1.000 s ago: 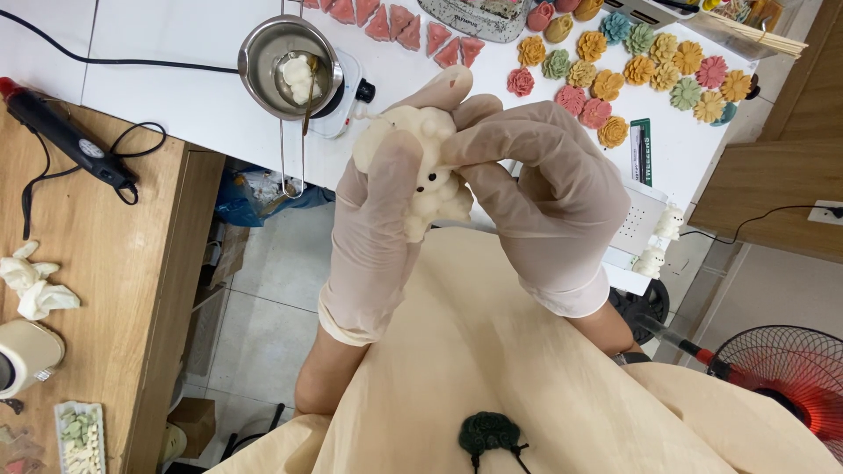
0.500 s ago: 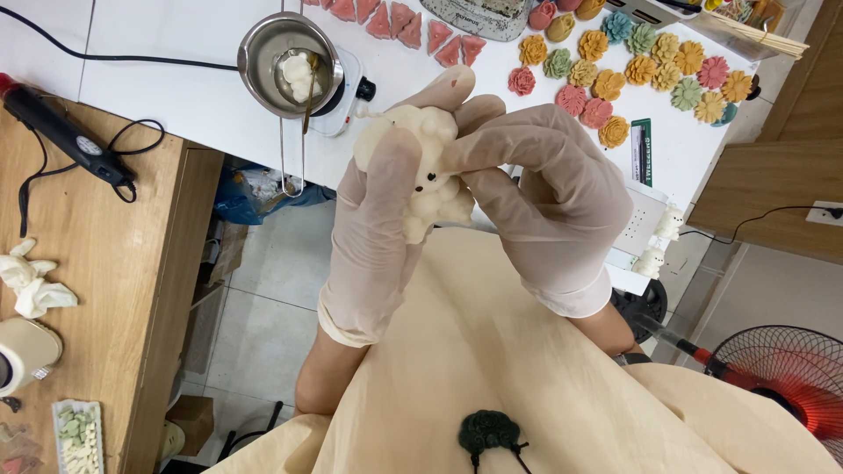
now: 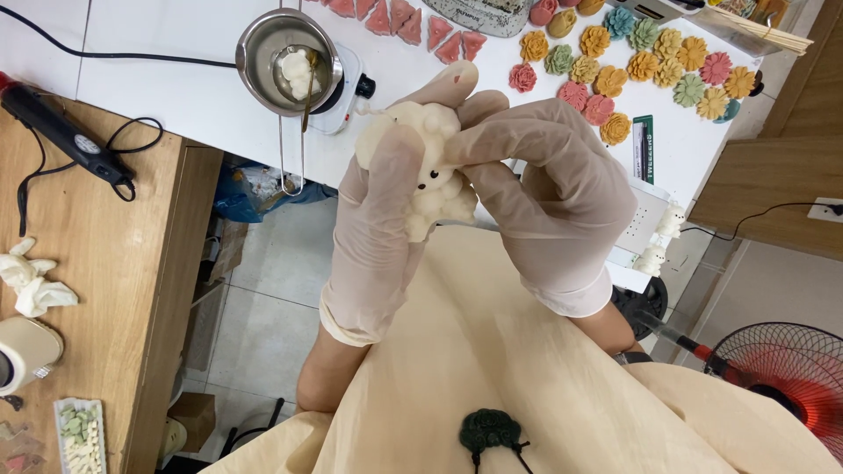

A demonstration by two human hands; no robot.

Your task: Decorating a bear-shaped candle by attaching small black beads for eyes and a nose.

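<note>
Almost nothing is moving since a second ago: you are still holding the little cream-white sheep figure with a bumpy woolly body and tiny black eyes [image 3: 428, 171] up in front of you, and it is sitting in the same spot between your hands.

Your left hand [image 3: 379, 230], in a thin see-through glove, is wrapping around the left side of the sheep, with the fingers curled up over it. Your right hand [image 3: 549, 197], gloved too, is closing around the right side, and its fingers are pressing on the top of the sheep's head. Both hands are touching the sheep and gripping it gently.

The sheep is looking nearly done. It is already showing a round head, a curly body and a face with eyes. You seem to be doing small finishing work on the top, though I cannot tell just what.

Behind your hands, on the white table [image 3: 176, 88], a shiny metal pot with a long handle [image 3: 290, 61] is sitting on a small white hot plate [image 3: 347, 88], with some pale lumps in it. Many finished flower-shaped pieces in pink, orange, yellow and green [image 3: 645, 66] are lying in rows, and pink wedge pieces [image 3: 421, 26] are lying near them. A wooden table [image 3: 79, 263] is standing well off to your left.
</note>
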